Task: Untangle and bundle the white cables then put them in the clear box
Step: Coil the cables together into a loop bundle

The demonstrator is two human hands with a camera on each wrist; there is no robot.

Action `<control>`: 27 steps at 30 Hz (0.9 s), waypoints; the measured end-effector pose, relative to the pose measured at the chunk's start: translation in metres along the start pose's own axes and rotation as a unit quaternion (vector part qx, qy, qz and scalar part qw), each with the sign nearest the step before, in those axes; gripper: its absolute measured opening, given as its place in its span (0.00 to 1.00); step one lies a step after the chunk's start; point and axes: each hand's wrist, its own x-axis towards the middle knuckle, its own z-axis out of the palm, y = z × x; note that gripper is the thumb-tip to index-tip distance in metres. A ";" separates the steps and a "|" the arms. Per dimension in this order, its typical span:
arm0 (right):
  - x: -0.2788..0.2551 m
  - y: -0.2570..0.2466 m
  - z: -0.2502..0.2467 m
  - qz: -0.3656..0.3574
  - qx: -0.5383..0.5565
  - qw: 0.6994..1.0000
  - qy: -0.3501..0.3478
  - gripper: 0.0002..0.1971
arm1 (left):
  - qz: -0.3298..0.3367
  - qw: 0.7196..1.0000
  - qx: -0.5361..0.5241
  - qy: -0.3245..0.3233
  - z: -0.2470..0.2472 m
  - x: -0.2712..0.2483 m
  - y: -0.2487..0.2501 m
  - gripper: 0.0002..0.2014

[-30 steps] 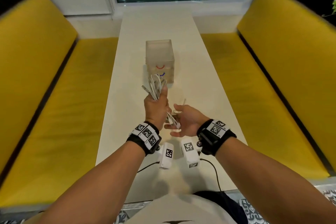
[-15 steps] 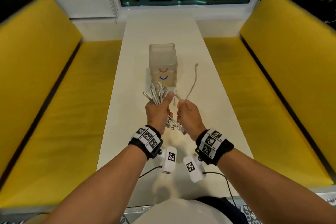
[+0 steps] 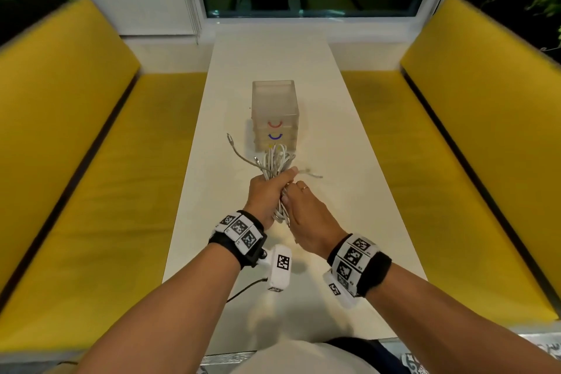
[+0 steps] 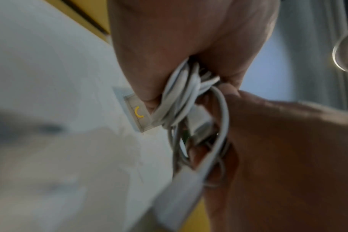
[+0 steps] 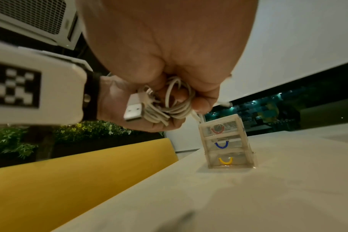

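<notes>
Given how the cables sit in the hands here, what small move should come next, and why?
Probably tuck in the loose ends: the left hand grips the white cable bundle, the right hand pinches a strand, and ends still stick out. The clear box has its three drawers closed.

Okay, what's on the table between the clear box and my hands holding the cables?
Only bare table, head view; the cables in the left hand and right hand reach toward the clear box.

Cables (image 3: 274,167) above the table (image 3: 349,161), just before the box (image 3: 274,112), between two benches (image 3: 91,176).
</notes>
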 end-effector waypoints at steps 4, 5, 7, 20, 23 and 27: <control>-0.004 0.009 0.003 0.005 0.021 1.000 0.008 0.09 | -0.025 0.999 -0.040 -0.012 0.001 0.000 0.001 0.09; -0.004 0.014 0.005 0.004 0.042 0.999 0.017 0.13 | -0.018 0.998 -0.051 -0.010 0.002 0.000 0.000 0.10; -0.003 0.018 0.004 0.028 0.116 0.991 0.053 0.14 | -0.002 0.997 -0.070 0.013 0.002 0.000 -0.001 0.10; 0.011 -0.011 -0.016 0.025 0.217 0.935 0.280 0.15 | 0.110 0.989 -0.034 0.090 0.020 0.002 0.037 0.21; 0.012 -0.012 -0.019 0.020 0.151 0.940 0.305 0.12 | 0.123 0.989 -0.027 0.083 0.024 0.000 0.043 0.17; 0.013 -0.016 -0.024 0.023 0.143 0.941 0.305 0.09 | 0.144 0.985 -0.030 0.085 0.028 0.000 0.050 0.22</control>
